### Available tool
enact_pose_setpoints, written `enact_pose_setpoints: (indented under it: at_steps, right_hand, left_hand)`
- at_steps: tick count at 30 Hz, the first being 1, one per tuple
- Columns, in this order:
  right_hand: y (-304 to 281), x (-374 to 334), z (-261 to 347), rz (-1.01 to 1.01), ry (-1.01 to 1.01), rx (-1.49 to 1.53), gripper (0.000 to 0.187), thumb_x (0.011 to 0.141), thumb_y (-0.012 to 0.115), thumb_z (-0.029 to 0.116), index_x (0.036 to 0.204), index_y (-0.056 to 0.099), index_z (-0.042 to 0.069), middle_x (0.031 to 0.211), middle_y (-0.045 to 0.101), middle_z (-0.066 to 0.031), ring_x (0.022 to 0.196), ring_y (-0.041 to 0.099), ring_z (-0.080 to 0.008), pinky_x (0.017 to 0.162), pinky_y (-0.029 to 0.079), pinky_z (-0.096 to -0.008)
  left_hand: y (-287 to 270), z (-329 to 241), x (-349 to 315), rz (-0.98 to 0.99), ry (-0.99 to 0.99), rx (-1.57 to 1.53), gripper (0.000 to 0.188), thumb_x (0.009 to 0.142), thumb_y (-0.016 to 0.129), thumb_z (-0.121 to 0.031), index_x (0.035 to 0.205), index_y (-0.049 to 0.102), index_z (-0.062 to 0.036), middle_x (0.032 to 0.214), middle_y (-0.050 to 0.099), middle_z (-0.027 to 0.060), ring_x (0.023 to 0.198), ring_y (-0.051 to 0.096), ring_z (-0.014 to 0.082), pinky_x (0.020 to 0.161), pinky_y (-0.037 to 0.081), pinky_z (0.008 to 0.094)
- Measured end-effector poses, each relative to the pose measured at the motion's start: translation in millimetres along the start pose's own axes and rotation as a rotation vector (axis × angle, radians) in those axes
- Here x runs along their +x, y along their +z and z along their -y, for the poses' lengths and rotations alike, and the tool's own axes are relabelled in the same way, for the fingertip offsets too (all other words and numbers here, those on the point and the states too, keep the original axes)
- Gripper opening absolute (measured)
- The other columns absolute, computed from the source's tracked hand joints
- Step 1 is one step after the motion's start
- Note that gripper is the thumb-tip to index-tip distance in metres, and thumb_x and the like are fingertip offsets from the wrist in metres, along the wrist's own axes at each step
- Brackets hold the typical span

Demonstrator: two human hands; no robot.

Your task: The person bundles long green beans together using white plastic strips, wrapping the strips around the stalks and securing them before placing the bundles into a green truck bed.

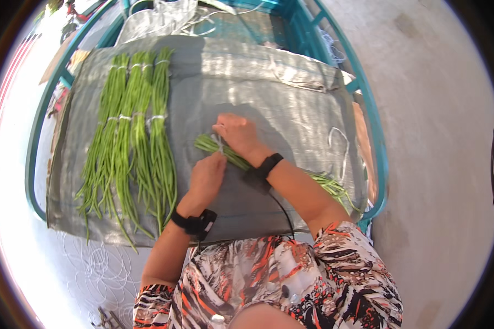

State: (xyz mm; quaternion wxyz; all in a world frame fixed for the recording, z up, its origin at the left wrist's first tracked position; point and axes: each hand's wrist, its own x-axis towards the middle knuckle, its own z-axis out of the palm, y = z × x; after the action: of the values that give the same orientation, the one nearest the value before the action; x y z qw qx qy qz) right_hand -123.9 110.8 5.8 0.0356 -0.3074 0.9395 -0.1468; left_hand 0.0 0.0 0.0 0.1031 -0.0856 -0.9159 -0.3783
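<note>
A bunch of green long beans (206, 143) lies slantwise on the grey sheet (192, 88); its far part runs under my right forearm and shows again at the right. Around it, close to one end, passes a pale tie (220, 144). My left hand (207, 174) is closed in a pinch on the tie's near end. Just beyond the bunch, my right hand (237, 132) is closed on the tie's other end. Its fingertips are partly hidden. Several bundles of long beans (127, 98) lie side by side at the left, bound with white ties.
Teal metal rails (376, 142) run along both sides of the cart under the sheet. A loose white string (343, 151) lies on the sheet's right part. White sacking (156, 22) is heaped at the far end. Tangled white strings (96, 263) lie on the floor, lower left.
</note>
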Motion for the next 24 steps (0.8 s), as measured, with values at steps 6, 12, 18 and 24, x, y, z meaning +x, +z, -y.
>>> enact_pose_setpoints:
  at_steps: [6, 12, 18, 24]
  right_hand:
    - [-54.5, -71.9, -3.1, -0.142, 0.062, 0.341, 0.041, 0.076, 0.069, 0.038, 0.096, 0.058, 0.004, 0.090, 0.059, -0.0138, 0.089, 0.058, -0.0309, 0.076, 0.046, -0.0417]
    - [-59.0, -133.6, -15.5, -0.197, -0.067, 0.034, 0.039, 0.069, 0.075, 0.029, 0.096, 0.058, 0.006, 0.092, 0.058, -0.0123, 0.091, 0.055, -0.0295, 0.077, 0.045, -0.0411]
    - [-45.8, -130.5, 3.3, -0.220, 0.054, 0.167, 0.035, 0.068, 0.074, 0.024, 0.094, 0.059, 0.005, 0.088, 0.058, -0.0111, 0.085, 0.056, -0.0299, 0.074, 0.045, -0.0395]
    - [-27.6, -94.0, 31.7, -0.268, 0.321, 0.457, 0.031, 0.075, 0.066, 0.026, 0.095, 0.057, 0.005, 0.094, 0.058, -0.0139, 0.090, 0.055, -0.0322, 0.075, 0.045, -0.0415]
  left_hand:
    - [-16.4, -28.3, -0.8, 0.127, -0.780, -0.885, 0.034, 0.094, 0.049, -0.027, 0.107, 0.052, 0.0040, 0.099, 0.062, 0.0157, 0.069, 0.064, 0.0190, 0.048, 0.050, 0.0266]
    - [-11.4, -41.2, 2.6, 0.049, -0.764, -1.096, 0.031, 0.092, 0.050, -0.022, 0.113, 0.050, 0.0016, 0.110, 0.059, 0.0134, 0.093, 0.062, 0.0219, 0.070, 0.053, 0.0317]
    - [-8.0, -43.7, 3.3, -0.038, -0.675, -1.132, 0.040, 0.090, 0.049, -0.015, 0.125, 0.040, 0.0006, 0.125, 0.051, 0.0113, 0.109, 0.054, 0.0207, 0.087, 0.045, 0.0349]
    - [-5.5, -46.8, 26.7, -0.253, -0.560, -1.324, 0.046, 0.090, 0.043, -0.009, 0.133, 0.033, 0.0022, 0.130, 0.045, 0.0113, 0.116, 0.045, 0.0190, 0.097, 0.037, 0.0319]
